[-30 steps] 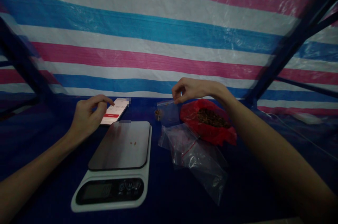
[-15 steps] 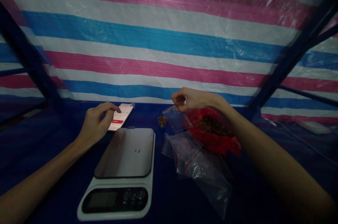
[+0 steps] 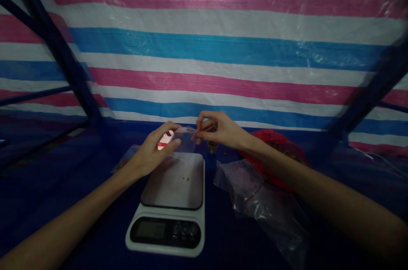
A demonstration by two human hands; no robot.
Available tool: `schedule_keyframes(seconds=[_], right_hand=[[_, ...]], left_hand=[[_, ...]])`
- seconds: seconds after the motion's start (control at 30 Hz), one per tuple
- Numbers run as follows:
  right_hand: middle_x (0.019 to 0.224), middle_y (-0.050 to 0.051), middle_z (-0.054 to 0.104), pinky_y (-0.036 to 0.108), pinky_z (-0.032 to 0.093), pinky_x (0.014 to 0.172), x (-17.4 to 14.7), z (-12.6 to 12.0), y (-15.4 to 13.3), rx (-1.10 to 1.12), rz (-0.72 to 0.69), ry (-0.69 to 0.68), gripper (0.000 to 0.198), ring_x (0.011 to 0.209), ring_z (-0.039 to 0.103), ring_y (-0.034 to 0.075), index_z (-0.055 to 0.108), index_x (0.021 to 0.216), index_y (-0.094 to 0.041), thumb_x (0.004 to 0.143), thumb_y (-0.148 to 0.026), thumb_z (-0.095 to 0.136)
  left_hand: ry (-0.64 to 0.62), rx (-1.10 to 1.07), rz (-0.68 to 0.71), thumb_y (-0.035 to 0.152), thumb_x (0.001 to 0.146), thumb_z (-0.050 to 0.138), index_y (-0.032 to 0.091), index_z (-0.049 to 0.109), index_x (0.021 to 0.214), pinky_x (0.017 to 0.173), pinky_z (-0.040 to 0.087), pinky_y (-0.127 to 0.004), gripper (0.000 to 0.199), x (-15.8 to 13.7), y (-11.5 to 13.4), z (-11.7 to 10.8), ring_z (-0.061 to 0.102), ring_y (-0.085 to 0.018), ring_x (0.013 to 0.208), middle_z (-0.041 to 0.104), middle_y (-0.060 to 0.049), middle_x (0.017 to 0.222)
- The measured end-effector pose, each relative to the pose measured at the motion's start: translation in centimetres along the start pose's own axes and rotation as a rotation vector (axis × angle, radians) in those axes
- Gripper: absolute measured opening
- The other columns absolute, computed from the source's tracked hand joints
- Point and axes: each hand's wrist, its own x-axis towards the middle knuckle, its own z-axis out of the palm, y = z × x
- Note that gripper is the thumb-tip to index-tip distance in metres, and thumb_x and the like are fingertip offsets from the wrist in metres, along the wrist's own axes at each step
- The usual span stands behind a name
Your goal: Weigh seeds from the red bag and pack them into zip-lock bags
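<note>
A small clear zip bag (image 3: 186, 144) hangs above the back of the kitchen scale (image 3: 174, 185). My right hand (image 3: 216, 127) pinches its upper right corner between thumb and fingers. My left hand (image 3: 156, 149) is at the bag's left side, thumb and fingers spread apart; whether its fingertips touch the plastic is hard to tell. Behind that hand, a lit phone (image 3: 165, 139) is mostly covered. Two small brown bits (image 3: 185, 179) lie on the scale's metal plate. A small clear cup (image 3: 212, 147) of brown pieces stands just below my right hand.
Right of the scale lie several clear zip bags (image 3: 255, 193). Behind them, a red plastic bag (image 3: 267, 136) holds dark brown pieces, partly hidden by my right forearm. Another clear bag (image 3: 126, 157) lies left of my left hand. A striped sheet (image 3: 223, 57) hangs at the back.
My left hand has left the phone screen and moved to the zip bag. My right hand has brought the bag leftward over the scale. The view has turned slightly left.
</note>
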Motion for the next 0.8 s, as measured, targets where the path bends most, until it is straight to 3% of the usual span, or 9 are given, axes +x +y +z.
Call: schedule_keyframes(seconds=[0.1, 0.2, 0.37, 0.47, 0.8], right_hand=[[0.081, 0.004, 0.073, 0.027, 0.053, 0.068, 0.2, 2.2, 1.1, 0.059, 0.007, 0.0, 0.02, 0.075, 0.071, 0.016, 0.051, 0.087, -0.02, 0.085, -0.027, 0.07], [0.081, 0.003, 0.072, 0.028, 0.052, 0.07, 0.1, 2.9, 1.2, 0.081, -0.005, -0.025, 0.021, 0.079, 0.071, 0.017, 0.052, 0.09, -0.02, 0.087, -0.03, 0.07], [0.098, 0.004, 0.07, 0.03, 0.05, 0.081, -0.1, 3.1, 0.1, -0.16, -0.167, 0.092, 0.009, 0.09, 0.066, 0.017, 0.063, 0.098, -0.02, 0.091, -0.026, 0.064], [0.098, 0.003, 0.069, 0.028, 0.049, 0.078, 0.0, 3.3, 0.0, -0.251, -0.2, 0.128, 0.007, 0.089, 0.064, 0.016, 0.067, 0.096, -0.02, 0.092, -0.023, 0.062], [0.093, 0.003, 0.072, 0.027, 0.05, 0.075, 0.0, 2.6, 0.2, -0.216, -0.289, 0.05, 0.012, 0.084, 0.065, 0.015, 0.072, 0.098, -0.018, 0.096, -0.019, 0.061]], left_hand=[[-0.036, -0.043, -0.032, 0.041, 0.093, 0.061, 0.021, 0.07, 0.108, 0.087, 0.05, -0.033, 0.026, -0.1, 0.2, 0.3, 0.068, -0.02, 0.094, 0.075, -0.005, 0.103], [-0.045, -0.076, 0.005, 0.036, 0.095, 0.06, 0.022, 0.074, 0.096, 0.08, 0.051, -0.029, 0.02, -0.1, 0.0, 0.5, 0.069, -0.017, 0.084, 0.075, -0.002, 0.091], [0.002, -0.057, 0.036, 0.033, 0.096, 0.059, 0.02, 0.068, 0.071, 0.072, 0.048, -0.028, 0.029, -0.1, -0.1, 0.5, 0.065, -0.014, 0.07, 0.069, 0.0, 0.071], [-0.02, -0.049, 0.045, 0.032, 0.096, 0.059, 0.019, 0.068, 0.072, 0.07, 0.046, -0.027, 0.03, -0.2, 0.1, 0.3, 0.064, -0.013, 0.068, 0.068, 0.0, 0.069], [-0.208, -0.054, 0.0, 0.036, 0.101, 0.05, 0.017, 0.065, 0.076, 0.072, 0.044, -0.024, 0.035, -0.5, 1.0, -0.5, 0.061, -0.012, 0.074, 0.065, 0.001, 0.077]])
